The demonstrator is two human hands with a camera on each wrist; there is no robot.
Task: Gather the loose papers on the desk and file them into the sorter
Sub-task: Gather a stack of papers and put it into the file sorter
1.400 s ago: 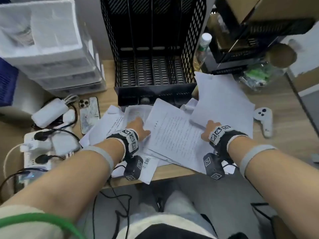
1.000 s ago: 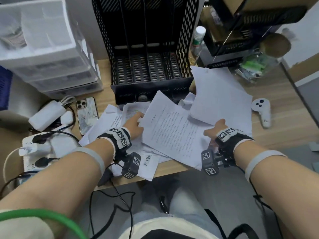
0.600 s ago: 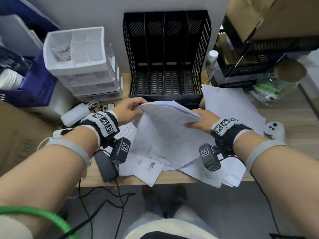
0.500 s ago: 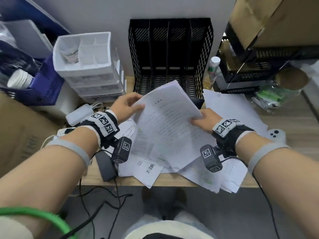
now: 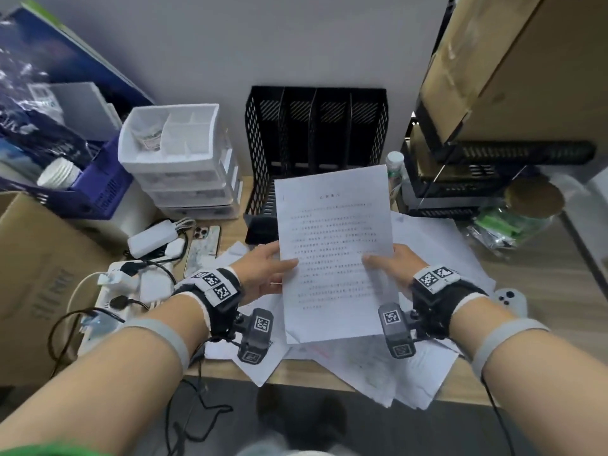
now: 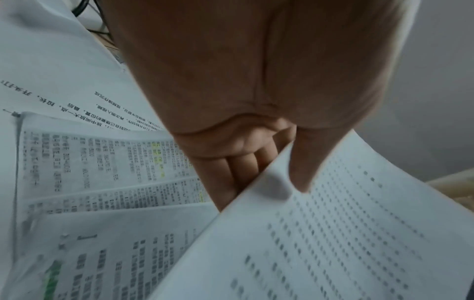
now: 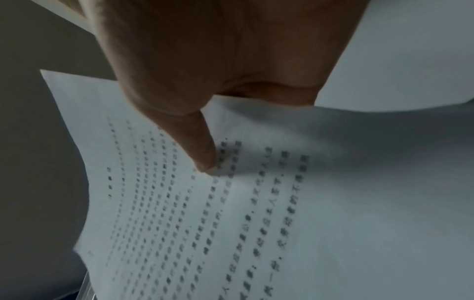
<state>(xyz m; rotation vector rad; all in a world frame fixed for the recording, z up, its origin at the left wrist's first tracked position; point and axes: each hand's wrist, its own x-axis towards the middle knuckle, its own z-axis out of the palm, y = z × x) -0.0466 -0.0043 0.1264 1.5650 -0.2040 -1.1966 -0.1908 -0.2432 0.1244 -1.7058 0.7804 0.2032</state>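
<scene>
**Ana:** Papers first, from the head view: what is being held?

**Ben:** One white printed sheet (image 5: 334, 251), upright between both hands, covered in rows of small dark characters with a short centred title. The print is too blurred to read. The left hand (image 5: 263, 274) has its thumb on the sheet's left edge, the right hand (image 5: 391, 264) its thumb on the right edge, so each grip pinches the sheet. It hangs above the wooden surface (image 5: 539, 274), in front of the black mesh file sorter (image 5: 317, 143) that stands against the wall.

**Ana:** And the rest of the papers?

**Ben:** A scattered layer of loose white sheets (image 5: 427, 245) lies on the surface under the hands, some hanging over the near edge.

**Ana:** Left wrist view?

**Ben:** The left hand (image 6: 256, 81) pinches the held sheet (image 6: 333, 233), thumb on the printed face, fingers (image 6: 243, 162) behind. Below lie loose sheets (image 6: 102, 162) printed in Chinese characters, one with yellow and green highlighting. Most of it is too blurred or small to read.

**Ana:** Right wrist view?

**Ben:** The right hand (image 7: 218, 60) presses its thumb on the printed face of the sheet (image 7: 256, 203); the fingers behind are hidden. The rows of characters are blurred.
</scene>
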